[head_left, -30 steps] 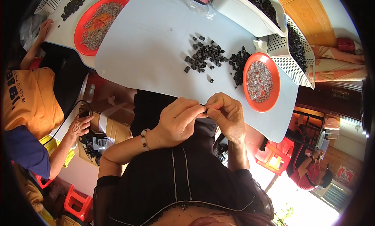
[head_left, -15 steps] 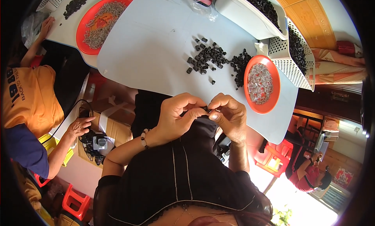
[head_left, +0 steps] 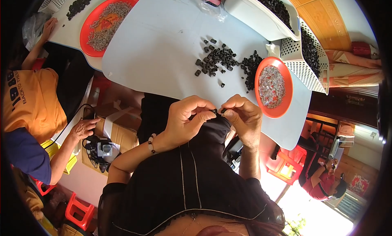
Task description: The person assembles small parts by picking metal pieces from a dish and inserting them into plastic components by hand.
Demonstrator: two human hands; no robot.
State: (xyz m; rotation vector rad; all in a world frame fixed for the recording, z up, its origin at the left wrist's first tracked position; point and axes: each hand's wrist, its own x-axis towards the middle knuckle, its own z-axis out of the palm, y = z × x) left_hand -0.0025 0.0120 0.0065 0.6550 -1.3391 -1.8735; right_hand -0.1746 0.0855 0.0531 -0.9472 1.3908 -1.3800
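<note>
My left hand, with a beaded bracelet at its wrist, pinches a small black plastic part between thumb and forefinger. Just to its right, my right hand pinches another small black part. The two parts are held a short way apart, over my lap at the table's near edge. Beyond my hands, a loose pile of black plastic pieces lies on the light table. A second heap of smaller black pieces lies beside a red plate of small clear pieces.
At the back right stand a white bin and a perforated basket, both full of black parts. Another red plate sits at the left. A co-worker in an orange shirt is seated at my left. A red stool stands right.
My hands have drawn slightly apart; the right one has moved a little right. A gap now shows between the fingertips, with a black part in each hand.
</note>
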